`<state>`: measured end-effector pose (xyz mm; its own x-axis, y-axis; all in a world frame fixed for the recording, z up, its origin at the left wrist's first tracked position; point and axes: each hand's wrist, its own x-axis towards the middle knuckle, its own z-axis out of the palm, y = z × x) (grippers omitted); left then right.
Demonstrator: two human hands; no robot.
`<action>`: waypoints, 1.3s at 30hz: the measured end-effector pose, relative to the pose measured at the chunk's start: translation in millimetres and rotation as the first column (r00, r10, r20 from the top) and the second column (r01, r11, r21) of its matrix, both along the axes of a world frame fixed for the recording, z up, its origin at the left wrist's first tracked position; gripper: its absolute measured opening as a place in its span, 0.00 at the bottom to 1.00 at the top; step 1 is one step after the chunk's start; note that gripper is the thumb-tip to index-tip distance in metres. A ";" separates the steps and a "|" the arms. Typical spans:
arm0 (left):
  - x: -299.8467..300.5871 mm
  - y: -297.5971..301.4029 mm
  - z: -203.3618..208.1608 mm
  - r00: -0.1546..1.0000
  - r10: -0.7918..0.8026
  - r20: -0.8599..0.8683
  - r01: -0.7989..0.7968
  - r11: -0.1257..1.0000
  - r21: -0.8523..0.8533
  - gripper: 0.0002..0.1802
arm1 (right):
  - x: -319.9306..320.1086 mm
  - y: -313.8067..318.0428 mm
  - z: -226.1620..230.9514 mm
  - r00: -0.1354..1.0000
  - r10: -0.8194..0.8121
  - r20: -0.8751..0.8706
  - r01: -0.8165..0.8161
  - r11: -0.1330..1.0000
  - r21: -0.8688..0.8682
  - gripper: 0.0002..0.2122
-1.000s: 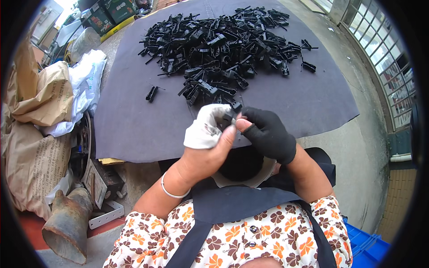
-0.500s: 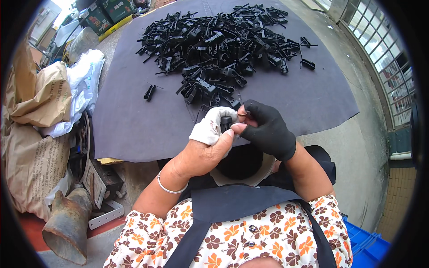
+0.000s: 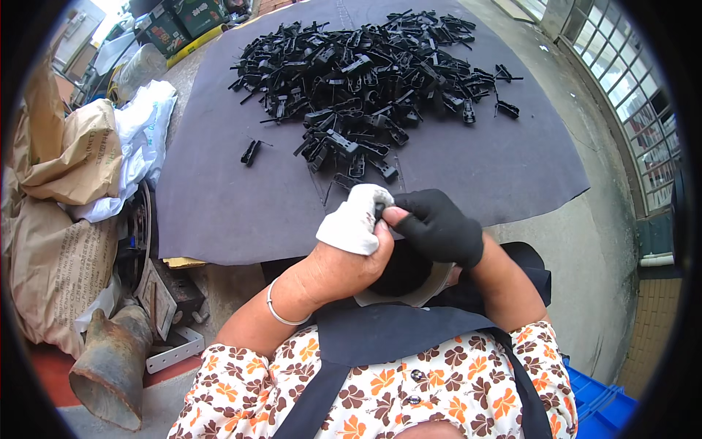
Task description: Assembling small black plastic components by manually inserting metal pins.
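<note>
My left hand (image 3: 357, 228), in a white glove with the thumb bare, is closed round a small black plastic part (image 3: 379, 211); most of the part is hidden by the fingers. Against its right side presses my right hand (image 3: 439, 228), in a black glove with bare fingertips, its thumb and forefinger pinched at the part. Just beyond both hands, a heap of similar black plastic parts (image 3: 365, 80), many with thin strips sticking out, covers the far middle of the grey sheet (image 3: 219, 197). One single part (image 3: 251, 153) lies apart on the left.
Below my hands stands a round pale-rimmed container (image 3: 409, 296), dark inside. Brown paper sacks (image 3: 58, 256), a white plastic bag (image 3: 150, 139) and a rusty metal pipe (image 3: 113, 369) crowd the left. A blue crate (image 3: 603, 402) is at lower right, a barred window (image 3: 629, 95) at far right.
Both hands have drawn tighter together. The right fingertips moved down from above onto the part, and the left hand has turned so that less of the part shows.
</note>
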<state>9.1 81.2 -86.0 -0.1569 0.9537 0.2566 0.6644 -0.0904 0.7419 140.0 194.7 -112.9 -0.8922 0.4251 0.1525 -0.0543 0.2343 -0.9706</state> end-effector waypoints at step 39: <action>-23.5 16.3 0.2 0.979 0.080 -0.185 0.002 0.913 0.408 0.08 | -12.5 35.7 -17.2 0.673 -0.683 -0.282 0.737 0.650 0.186 0.10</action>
